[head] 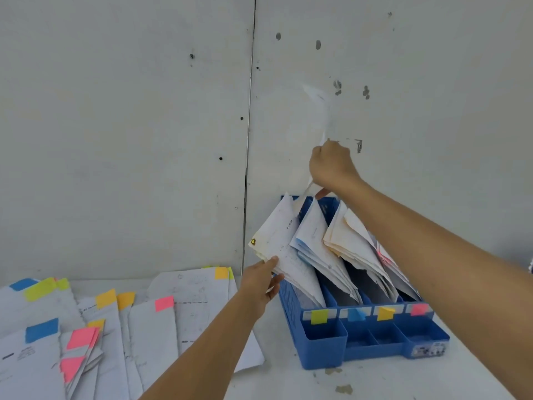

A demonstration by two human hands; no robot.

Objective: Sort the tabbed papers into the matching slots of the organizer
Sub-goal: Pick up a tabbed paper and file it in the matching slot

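Pale scuffed wall (115,125) with a vertical panel seam, white table (383,376) butted against it.

Right hand (331,166) is above the back edge of the organizer (291,321), fingers curled tight round one sheet (318,111). Sheet curves up against the wall and is blurred; can't read its tab colour.

Organizer: blue plastic, on the table right of centre. It has four upright slots side by side, each marked at the front by a sticky tag. Left to right: yellow tag (319,316), blue tag (356,314), orange tag (386,313), pink tag (418,309). All four slots hold papers leaning toward the left. Low open compartments (375,339) run along the front, below the tags.

Left hand (261,281) pinches the lower corner of the stack (284,246) in the yellow slot, thumb on the front face, fingers under. That stack hangs out past the organizer's left wall.

Loose papers (161,321) lie flat and overlapping on the table left of the organizer, close to it, partly under the left forearm. Their edges carry yellow, orange, pink and blue tabs. A few pink-tabbed ones (78,350) sit fanned at the near left. Small stains (343,388) mark the table in front of the organizer.
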